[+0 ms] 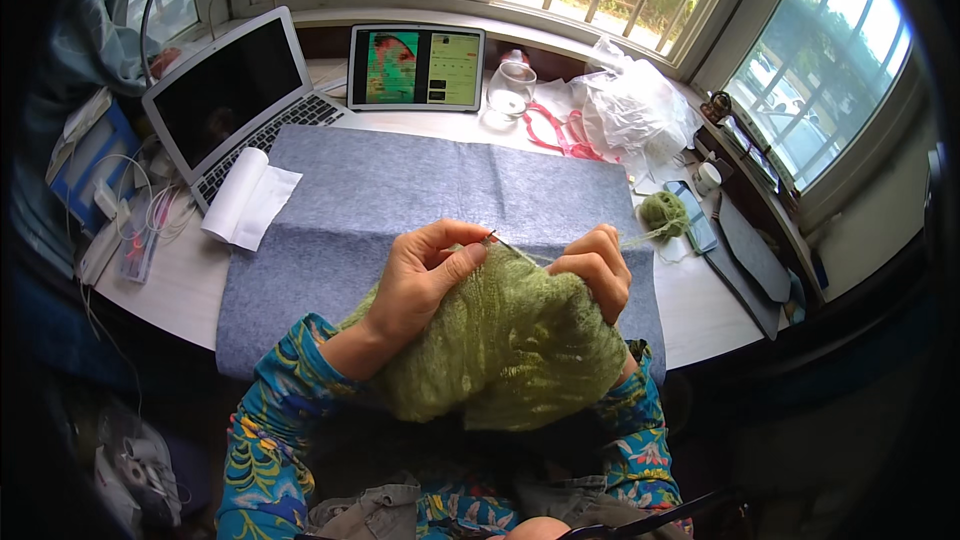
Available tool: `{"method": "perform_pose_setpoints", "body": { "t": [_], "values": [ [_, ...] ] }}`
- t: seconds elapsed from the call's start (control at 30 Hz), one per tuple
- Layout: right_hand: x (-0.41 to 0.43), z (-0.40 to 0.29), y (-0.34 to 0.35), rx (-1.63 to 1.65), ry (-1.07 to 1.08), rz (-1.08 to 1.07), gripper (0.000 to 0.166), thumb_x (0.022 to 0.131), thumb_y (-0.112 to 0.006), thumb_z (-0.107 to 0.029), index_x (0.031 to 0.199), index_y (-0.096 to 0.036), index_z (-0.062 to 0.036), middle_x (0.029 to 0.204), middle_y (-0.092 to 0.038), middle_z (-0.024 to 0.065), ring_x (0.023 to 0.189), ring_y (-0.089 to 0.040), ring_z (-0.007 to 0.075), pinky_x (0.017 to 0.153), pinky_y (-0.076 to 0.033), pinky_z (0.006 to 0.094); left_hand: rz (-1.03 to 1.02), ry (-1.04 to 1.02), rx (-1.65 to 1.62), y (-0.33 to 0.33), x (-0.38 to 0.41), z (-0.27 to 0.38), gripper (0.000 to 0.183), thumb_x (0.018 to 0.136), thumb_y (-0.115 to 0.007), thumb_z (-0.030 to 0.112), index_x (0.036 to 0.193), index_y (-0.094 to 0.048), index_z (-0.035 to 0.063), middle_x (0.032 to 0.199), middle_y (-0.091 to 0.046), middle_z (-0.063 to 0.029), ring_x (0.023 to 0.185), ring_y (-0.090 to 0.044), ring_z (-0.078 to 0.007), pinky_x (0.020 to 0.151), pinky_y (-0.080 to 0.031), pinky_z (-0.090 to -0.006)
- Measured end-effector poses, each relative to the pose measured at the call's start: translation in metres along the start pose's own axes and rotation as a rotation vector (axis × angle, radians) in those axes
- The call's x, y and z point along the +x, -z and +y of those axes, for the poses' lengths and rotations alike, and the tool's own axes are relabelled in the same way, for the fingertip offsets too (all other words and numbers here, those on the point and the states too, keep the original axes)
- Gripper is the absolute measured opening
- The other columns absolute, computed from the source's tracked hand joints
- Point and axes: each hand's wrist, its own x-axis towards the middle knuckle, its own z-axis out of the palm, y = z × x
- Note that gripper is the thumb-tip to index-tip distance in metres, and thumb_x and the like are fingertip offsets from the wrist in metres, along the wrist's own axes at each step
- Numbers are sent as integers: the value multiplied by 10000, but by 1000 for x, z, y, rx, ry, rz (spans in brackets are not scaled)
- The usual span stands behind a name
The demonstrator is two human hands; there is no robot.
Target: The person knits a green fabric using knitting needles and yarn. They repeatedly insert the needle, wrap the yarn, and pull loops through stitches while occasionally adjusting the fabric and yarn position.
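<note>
Between my hands hangs a wide piece of green knitted fabric (510,345), its lower part drooping over the table's front edge. My left hand (420,277) pinches the fabric's top edge between thumb and fingers, close to the dark tips of the knitting needles (504,241). At the upper right of the knitting, my right hand (596,270) is curled around the edge and the other end of the work. A strand of green yarn (637,238) runs from there to a ball of green yarn (664,214). The fingers hide most of the needles.
A grey-blue felt mat (375,187) covers the table's middle. Behind stand a laptop (232,90) and a lit tablet (416,67). A paper roll (236,195) lies left. A glass jar (511,88), plastic bags (634,105) and a phone (691,216) are on the right.
</note>
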Motion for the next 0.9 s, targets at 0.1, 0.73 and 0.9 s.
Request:
{"method": "perform_pose_setpoints", "body": {
  "t": [0.1, 0.73, 0.9],
  "values": [
    [0, 0, -1, -39, 46, -58, 204, 658, -666, -275, 693, -593, -87, 618, -500, 7, 562, -436, 152, 592, -305, 299, 7, 2, -20, 0, 0, 1, 165, 893, -547, 80, 1029, -590, -3, 849, -639, -61, 749, -593, -79, 646, -495, -206],
    [5, -4, 3, -154, -20, -82, 340, 590, -719, -341, 833, -662, -111, 722, -497, 13, 680, -455, 180, 623, -332, 310, -67, -1, 34, -2, -2, -7, 187, 873, -559, 54, 1054, -564, 7, 918, -591, -38, 843, -566, -73, 740, -471, -210],
    [2, -3, 4, -148, 5, -94, 239, 618, -692, -295, 797, -680, -137, 679, -475, -10, 665, -434, 158, 628, -308, 295, 43, -67, 18, -5, -1, -1, 193, 859, -551, 41, 1052, -544, 36, 918, -580, -17, 809, -525, -60, 720, -436, -201]
  ]
}}
